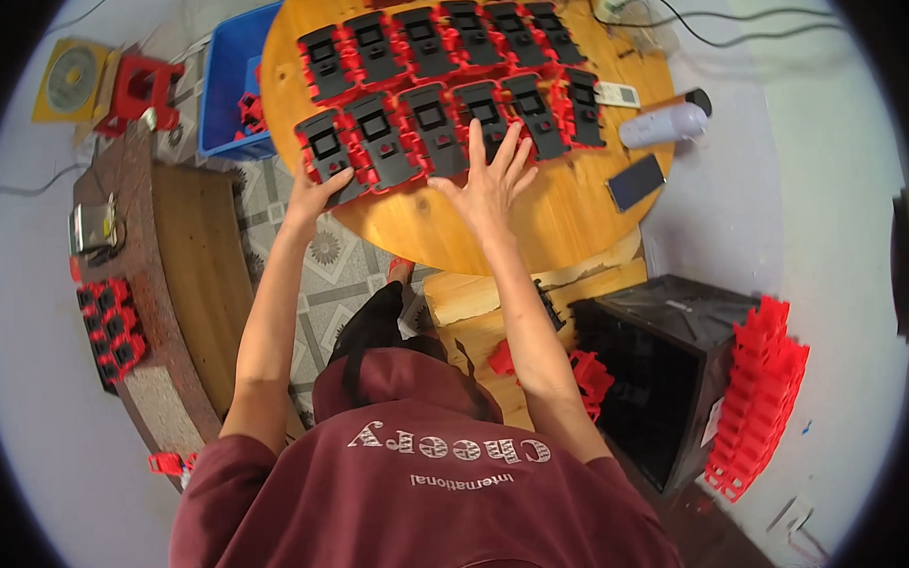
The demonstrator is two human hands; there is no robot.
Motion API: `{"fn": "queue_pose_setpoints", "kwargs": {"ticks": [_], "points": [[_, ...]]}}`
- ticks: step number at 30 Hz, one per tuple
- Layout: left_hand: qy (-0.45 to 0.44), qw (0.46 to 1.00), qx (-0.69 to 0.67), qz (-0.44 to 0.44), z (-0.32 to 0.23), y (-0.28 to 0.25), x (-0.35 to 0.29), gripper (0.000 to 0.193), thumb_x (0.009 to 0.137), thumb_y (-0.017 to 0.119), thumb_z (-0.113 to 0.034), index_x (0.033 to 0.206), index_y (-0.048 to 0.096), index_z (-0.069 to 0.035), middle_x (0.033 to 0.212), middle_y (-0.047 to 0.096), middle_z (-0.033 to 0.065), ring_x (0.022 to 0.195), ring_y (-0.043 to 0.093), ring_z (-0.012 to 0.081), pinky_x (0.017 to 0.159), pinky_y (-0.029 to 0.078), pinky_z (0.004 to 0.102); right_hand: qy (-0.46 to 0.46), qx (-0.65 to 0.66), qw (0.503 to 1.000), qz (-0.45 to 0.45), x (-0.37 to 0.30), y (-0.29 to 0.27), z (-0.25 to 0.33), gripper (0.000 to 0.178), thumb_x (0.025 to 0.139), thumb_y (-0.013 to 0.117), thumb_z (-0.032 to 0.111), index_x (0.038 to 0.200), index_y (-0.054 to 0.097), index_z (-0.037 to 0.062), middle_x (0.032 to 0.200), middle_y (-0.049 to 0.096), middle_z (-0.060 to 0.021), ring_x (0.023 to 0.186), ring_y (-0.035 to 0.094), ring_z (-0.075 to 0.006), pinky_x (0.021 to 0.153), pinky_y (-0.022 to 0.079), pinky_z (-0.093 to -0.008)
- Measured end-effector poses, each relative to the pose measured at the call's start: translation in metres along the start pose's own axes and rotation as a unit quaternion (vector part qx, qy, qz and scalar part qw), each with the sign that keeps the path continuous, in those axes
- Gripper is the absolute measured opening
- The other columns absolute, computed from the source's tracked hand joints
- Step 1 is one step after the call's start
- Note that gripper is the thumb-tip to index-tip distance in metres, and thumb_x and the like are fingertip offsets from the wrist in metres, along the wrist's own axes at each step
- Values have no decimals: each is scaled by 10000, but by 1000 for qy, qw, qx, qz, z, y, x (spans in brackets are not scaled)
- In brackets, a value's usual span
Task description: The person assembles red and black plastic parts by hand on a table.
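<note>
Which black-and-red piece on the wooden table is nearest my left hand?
The leftmost piece in the row nearer you: your left hand has its thumb over it, while the others sit farther off.

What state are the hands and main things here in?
Black-and-red pieces: laid in two rows on the wooden table.
Left hand: at the near row's left end, grip unclear.
Right hand: fingers spread over the near row.
Blue bin: open, red pieces inside.
Phone: flat, screen dark.
White remote: lying on the table.
Red parts: stacked beside the black box.
</note>
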State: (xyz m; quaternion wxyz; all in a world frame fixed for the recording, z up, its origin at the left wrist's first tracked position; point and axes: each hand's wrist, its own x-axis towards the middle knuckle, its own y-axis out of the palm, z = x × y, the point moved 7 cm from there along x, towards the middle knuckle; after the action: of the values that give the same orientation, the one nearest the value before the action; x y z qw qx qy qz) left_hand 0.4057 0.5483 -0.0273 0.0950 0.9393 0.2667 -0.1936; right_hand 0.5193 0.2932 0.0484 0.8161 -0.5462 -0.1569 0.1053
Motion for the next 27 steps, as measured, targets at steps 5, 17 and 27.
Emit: {"fn": "queue_pose_setpoints", "kwargs": {"ticks": [5,17,27], "points": [[-35,999,12,10,-4,8,-6,688,815,763,-190,1369,361,-121,1191,599,94,1019,639,189,795,565,344,132,56,989,31,28,-11,-78,1071,665,705,688,1523,215,274,1564,-89,-253,1420,-57,-510,1059,101,-714],[-24,1000,1,16,2,45,2,569,822,761,-193,1254,398,-119,1144,604,84,931,653,185,713,577,339,106,18,994,14,49,-8,-118,962,699,685,675,1495,286,310,1565,95,-234,1405,70,-512,1070,168,-670],[-65,989,107,-73,40,-1,-45,791,867,709,-319,1409,183,-82,1289,400,170,1111,532,356,839,534,480,60,235,958,-151,-231,5,-87,413,826,694,244,1176,586,53,1231,548,-185,1067,572,-348,890,469,-423]]}}
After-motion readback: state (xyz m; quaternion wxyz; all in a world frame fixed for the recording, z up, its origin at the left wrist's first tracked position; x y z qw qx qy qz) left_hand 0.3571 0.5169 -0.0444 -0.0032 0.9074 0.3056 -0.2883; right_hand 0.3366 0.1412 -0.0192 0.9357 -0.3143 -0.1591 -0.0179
